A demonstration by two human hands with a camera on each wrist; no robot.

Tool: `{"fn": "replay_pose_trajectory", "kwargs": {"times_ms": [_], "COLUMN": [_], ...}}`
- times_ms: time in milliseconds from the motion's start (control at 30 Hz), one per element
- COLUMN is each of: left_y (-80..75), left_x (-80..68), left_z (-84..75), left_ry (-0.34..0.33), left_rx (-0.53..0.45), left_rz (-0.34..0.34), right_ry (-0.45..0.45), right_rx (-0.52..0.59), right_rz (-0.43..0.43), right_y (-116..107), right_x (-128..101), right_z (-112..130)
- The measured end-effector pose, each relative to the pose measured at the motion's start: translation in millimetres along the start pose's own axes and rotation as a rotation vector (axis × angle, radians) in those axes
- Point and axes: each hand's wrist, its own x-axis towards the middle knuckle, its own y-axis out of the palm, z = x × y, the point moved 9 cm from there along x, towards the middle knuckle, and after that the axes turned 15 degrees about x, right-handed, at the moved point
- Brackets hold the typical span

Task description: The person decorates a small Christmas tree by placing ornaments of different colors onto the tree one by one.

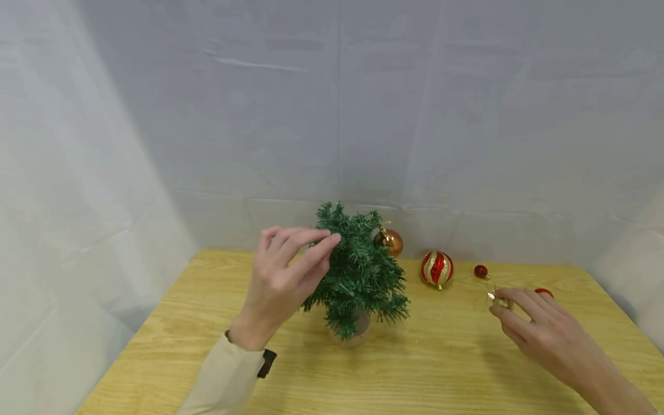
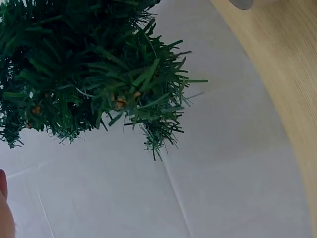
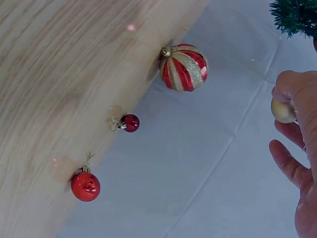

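Observation:
A small green artificial Christmas tree (image 1: 363, 265) stands on the table in a light round base (image 1: 350, 334), and its branches fill the upper left of the left wrist view. My left hand (image 1: 290, 265) is raised at the tree's left side, fingers extended and slightly bent, with nothing visible between them. To the right, my right hand (image 1: 544, 328) pinches a small gold ball ornament (image 3: 283, 110) above the table. A thin hanging loop (image 3: 262, 74) sticks out from it. An orange-gold ball (image 1: 392, 243) hangs on the tree's right side.
Right of the tree, a red-and-gold striped ball (image 1: 437, 270) lies on the wooden table (image 1: 415, 369). Beyond it are a small dark red ball (image 1: 480, 271) and a bright red ball (image 3: 85, 186), partly hidden by my right hand in the head view. A pale sheet (image 1: 363, 115) hangs behind.

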Motion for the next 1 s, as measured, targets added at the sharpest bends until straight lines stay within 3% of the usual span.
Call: {"fn": "replay_pose_trajectory", "kwargs": {"times_ms": [367, 633, 1000], "left_y": [-0.7, -1.6, -12.2], "left_x": [0.4, 0.5, 3.2], "left_z": [-6.9, -8.3, -12.9], "left_ry": [0.018, 0.020, 0.037], "left_rx": [-0.002, 0.009, 0.039], "left_rz": [-0.011, -0.013, -0.086], "right_ry": [-0.072, -0.103, -0.152], "right_rx": [-0.005, 0.039, 0.131], "right_rz": [-0.059, -0.157, -0.279], "right_y": [-7.1, -15.9, -22.8], "right_x": [19.6, 37.2, 63.1], "right_z": [15.6, 26.6, 43.6]}}
